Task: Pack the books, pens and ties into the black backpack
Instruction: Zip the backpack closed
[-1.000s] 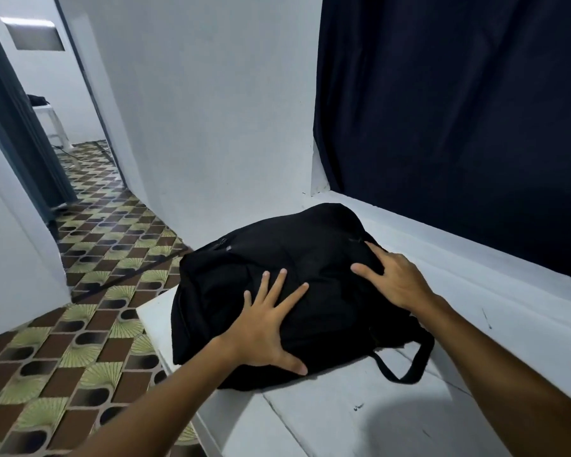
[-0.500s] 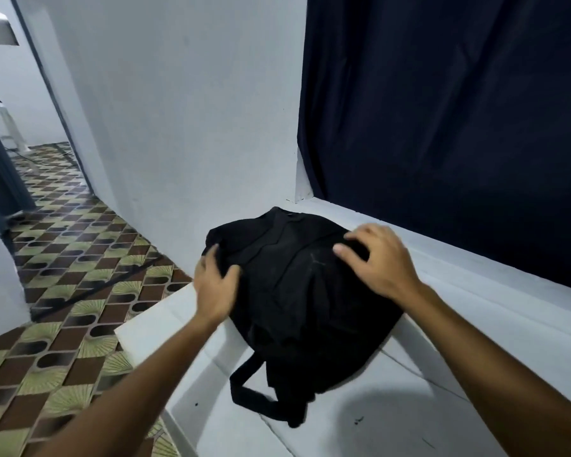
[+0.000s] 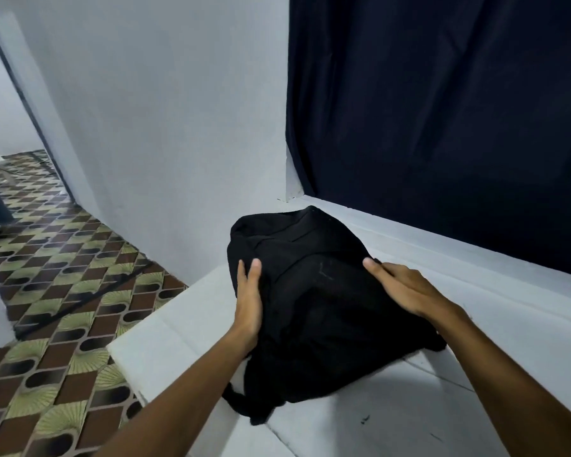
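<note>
The black backpack [image 3: 314, 301] lies closed on the white table [image 3: 409, 407], its top end pointing away from me and a strap sticking out at its near left corner. My left hand [image 3: 248, 301] lies along the bag's left side, fingers pressed flat against the fabric. My right hand [image 3: 406, 288] rests on the bag's right side, fingers together and pointing left. Both hands hold the bag between them. No books, pens or ties are in sight.
A dark blue curtain [image 3: 442, 110] hangs behind the table on the right. A white wall [image 3: 165, 127] stands behind the bag. The patterned tiled floor [image 3: 56, 291] lies to the left, below the table's left edge, with a black cable across it.
The backpack has been turned from lying crosswise to pointing away from me. My left hand moved from the bag's top to its left side, and the right hand slid to its right side.
</note>
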`<action>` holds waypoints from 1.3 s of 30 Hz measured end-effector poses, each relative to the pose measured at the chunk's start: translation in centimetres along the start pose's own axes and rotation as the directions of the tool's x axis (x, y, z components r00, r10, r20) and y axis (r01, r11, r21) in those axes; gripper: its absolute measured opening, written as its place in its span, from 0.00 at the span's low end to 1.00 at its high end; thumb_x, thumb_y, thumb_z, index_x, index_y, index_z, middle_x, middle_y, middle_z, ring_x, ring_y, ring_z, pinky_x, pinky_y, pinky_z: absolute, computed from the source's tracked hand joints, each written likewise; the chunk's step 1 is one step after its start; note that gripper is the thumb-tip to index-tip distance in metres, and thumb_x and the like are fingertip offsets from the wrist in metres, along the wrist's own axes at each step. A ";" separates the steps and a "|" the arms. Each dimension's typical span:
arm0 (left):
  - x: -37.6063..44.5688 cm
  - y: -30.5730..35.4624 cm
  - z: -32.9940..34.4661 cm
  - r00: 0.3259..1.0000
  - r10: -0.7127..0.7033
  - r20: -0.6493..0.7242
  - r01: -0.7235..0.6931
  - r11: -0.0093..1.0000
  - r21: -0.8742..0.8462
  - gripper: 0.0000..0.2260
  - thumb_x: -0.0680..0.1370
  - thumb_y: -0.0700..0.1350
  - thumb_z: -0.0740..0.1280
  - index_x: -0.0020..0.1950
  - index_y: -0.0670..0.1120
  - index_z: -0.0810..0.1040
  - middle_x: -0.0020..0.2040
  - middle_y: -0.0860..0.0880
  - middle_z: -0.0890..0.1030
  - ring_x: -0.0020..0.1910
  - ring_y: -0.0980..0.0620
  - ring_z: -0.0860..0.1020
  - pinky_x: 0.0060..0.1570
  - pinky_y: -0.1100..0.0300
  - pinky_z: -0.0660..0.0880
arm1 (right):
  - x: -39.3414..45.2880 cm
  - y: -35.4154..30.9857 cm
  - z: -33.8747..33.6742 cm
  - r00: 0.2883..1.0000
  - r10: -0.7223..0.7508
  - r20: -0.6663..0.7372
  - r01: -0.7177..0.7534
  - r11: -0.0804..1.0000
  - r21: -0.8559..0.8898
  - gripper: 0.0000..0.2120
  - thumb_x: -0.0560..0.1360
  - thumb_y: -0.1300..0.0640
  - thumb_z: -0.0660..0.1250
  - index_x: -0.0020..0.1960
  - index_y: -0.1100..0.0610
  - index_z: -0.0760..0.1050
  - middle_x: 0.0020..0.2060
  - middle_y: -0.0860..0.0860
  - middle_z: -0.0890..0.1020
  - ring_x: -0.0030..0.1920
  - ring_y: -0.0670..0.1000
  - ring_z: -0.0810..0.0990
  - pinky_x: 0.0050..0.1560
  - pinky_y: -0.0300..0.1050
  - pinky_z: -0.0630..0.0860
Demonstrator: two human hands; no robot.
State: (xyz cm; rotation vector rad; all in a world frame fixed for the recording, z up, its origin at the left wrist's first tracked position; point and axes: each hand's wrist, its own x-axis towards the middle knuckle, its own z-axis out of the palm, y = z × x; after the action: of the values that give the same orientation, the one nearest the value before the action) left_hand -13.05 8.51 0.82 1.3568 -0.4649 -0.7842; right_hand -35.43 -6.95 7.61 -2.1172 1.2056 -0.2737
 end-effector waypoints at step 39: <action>0.7 1.8 16.3 0.783 -0.417 0.462 0.089 0.810 0.580 0.42 0.68 0.78 0.53 0.75 0.67 0.36 0.79 0.51 0.58 0.72 0.39 0.64 0.58 0.39 0.67 | -10.7 15.6 -7.7 0.919 0.391 -0.060 -0.251 0.694 0.674 0.39 0.70 0.23 0.46 0.73 0.42 0.64 0.70 0.45 0.69 0.69 0.51 0.69 0.70 0.50 0.64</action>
State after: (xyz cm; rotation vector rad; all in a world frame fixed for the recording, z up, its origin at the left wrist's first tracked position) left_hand -23.64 -3.10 5.46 1.7159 -1.0487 -1.3932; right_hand -55.68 -7.00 4.85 -1.2551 1.3235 -0.6571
